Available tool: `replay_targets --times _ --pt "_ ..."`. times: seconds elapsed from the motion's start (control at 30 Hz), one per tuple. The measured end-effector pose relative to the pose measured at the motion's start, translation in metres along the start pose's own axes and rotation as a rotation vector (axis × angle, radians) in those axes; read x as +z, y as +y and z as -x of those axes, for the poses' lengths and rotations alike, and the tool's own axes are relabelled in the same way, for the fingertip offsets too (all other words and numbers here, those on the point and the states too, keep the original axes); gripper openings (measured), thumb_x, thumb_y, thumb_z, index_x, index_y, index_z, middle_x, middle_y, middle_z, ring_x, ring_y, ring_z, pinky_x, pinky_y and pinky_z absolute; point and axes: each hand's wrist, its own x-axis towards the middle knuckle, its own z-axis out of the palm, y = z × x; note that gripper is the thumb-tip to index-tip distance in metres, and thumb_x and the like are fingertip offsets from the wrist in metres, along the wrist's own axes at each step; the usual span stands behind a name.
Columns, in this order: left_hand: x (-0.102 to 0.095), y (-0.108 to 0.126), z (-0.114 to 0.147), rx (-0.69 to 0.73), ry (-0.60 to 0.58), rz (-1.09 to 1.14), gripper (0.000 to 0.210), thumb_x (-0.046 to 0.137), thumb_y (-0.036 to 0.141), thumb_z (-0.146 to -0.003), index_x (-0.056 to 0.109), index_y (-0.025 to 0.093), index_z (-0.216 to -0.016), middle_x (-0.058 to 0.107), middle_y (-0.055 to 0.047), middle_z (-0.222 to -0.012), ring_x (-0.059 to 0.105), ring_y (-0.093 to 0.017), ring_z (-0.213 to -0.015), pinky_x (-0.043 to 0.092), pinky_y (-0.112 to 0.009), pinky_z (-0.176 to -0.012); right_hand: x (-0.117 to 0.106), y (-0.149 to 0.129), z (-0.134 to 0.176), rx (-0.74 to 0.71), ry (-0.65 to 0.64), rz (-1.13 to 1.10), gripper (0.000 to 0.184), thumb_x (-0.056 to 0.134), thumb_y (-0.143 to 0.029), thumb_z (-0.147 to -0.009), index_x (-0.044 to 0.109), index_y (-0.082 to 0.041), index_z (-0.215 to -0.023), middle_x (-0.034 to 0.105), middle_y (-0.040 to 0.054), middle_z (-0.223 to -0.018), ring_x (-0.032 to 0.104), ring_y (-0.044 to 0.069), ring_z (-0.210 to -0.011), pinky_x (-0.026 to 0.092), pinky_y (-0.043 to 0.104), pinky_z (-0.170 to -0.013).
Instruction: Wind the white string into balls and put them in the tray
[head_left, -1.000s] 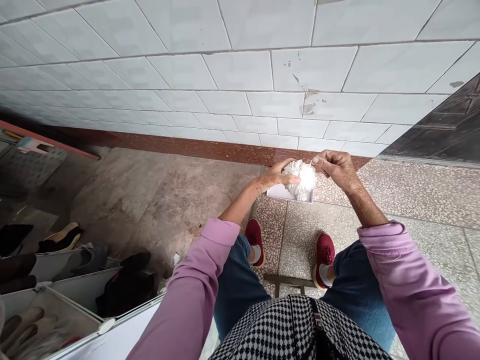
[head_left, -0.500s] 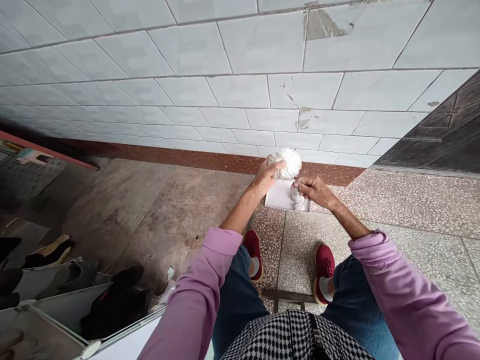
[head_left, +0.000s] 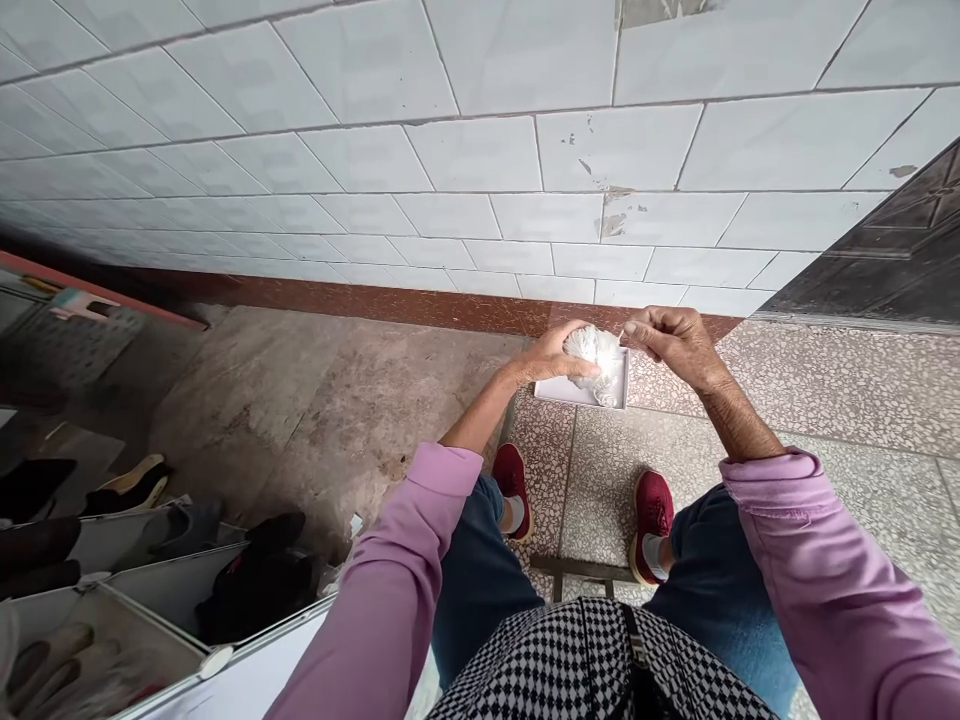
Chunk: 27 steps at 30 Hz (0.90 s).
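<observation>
White and fluffy, a ball point(head_left: 587, 345) is held in the left hand's grip point(head_left: 551, 358) over a shallow box point(head_left: 559, 391); the right hand's grip point(head_left: 670, 342) pinches a thin string point(head_left: 621, 335) beside it.

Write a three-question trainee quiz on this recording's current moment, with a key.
1. Short answer: how are the thumb and fingertips of the right hand held?
2. Choose: whose grip is around the white bundle? A) right's; B) left's; C) neither's.
3. True or false: the shoes being worn are blue.

Key:
1. Pinched together beside the bundle, apparently on a thin white strand.
2. B, the left hand.
3. False; the shoes are red.
</observation>
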Motion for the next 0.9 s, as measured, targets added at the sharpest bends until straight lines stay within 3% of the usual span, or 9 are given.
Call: replay_targets --times 0.13,0.37,0.47,0.57,0.67,0.8,0.9 --pt "0.003 0.009 0.005 -0.04 -0.141 0.033 0.089 0.103 0.047 -0.056 0.075 0.02 -0.136 0.077 -0.013 -0.133 0.071 -0.037 -0.125 0.058 -0.051 -0.109 -0.001 0.006 -0.001 -0.003 -0.014 0.008 0.058 0.088 -0.064 -0.092 0.057 -0.023 -0.064 0.047 -0.0036 -0.059 0.039 0.012 -0.059 0.035 0.032 -0.056" --pt "0.013 0.023 0.013 0.032 -0.214 0.39 0.084 0.101 0.048 -0.056 0.075 0.02 -0.132 0.078 -0.016 -0.134 0.072 -0.04 -0.133 0.059 -0.052 -0.111 0.004 0.025 -0.005 0.086 0.04 -0.069 0.055 0.091 -0.064 -0.083 0.059 -0.023 -0.065 0.051 -0.0045 -0.055 0.041 0.01 -0.051 0.032 0.026 -0.049" --pt "0.014 0.029 0.011 0.049 -0.103 0.521 0.085 0.101 0.058 -0.058 0.074 0.02 -0.13 0.08 -0.017 -0.131 0.073 -0.042 -0.133 0.061 -0.052 -0.108 0.012 0.037 -0.006 0.13 0.007 -0.06 0.053 0.089 -0.062 -0.079 0.058 -0.024 -0.062 0.052 -0.0042 -0.052 0.041 0.01 -0.046 0.032 0.026 -0.045" --pt "0.012 0.027 0.004 0.046 0.083 0.578 0.085 0.101 0.066 -0.057 0.072 0.02 -0.122 0.081 -0.016 -0.12 0.075 -0.042 -0.128 0.063 -0.052 -0.104 0.023 0.04 -0.004 0.121 -0.053 -0.038 0.052 0.083 -0.062 -0.086 0.056 -0.024 -0.062 0.052 -0.0039 -0.051 0.043 0.01 -0.045 0.034 0.027 -0.045" --pt "0.011 0.018 -0.006 0.034 0.238 0.58 0.078 0.099 0.07 -0.059 0.069 0.02 -0.11 0.081 -0.013 -0.107 0.078 -0.038 -0.118 0.063 -0.05 -0.099 0.033 0.034 0.0 0.064 -0.068 0.045 0.047 0.078 -0.061 -0.094 0.065 -0.023 -0.07 0.055 -0.0035 -0.055 0.047 0.011 -0.051 0.036 0.027 -0.05" --pt "0.005 0.007 -0.014 0.028 0.42 0.475 0.078 0.098 0.061 -0.054 0.065 0.022 -0.113 0.078 -0.007 -0.106 0.076 -0.029 -0.109 0.061 -0.042 -0.097 0.039 0.02 0.006 0.021 -0.174 0.115 0.049 0.072 -0.063 -0.101 0.071 -0.021 -0.075 0.059 -0.0027 -0.06 0.048 0.011 -0.054 0.036 0.027 -0.054" --pt "-0.002 0.003 -0.013 0.023 0.48 0.302 0.083 0.099 0.052 -0.049 0.067 0.021 -0.119 0.078 -0.007 -0.115 0.074 -0.028 -0.112 0.06 -0.04 -0.101 0.034 0.005 0.009 0.009 -0.209 0.047 0.053 0.075 -0.069 -0.1 0.071 -0.021 -0.076 0.058 -0.0035 -0.06 0.048 0.011 -0.054 0.037 0.028 -0.054"
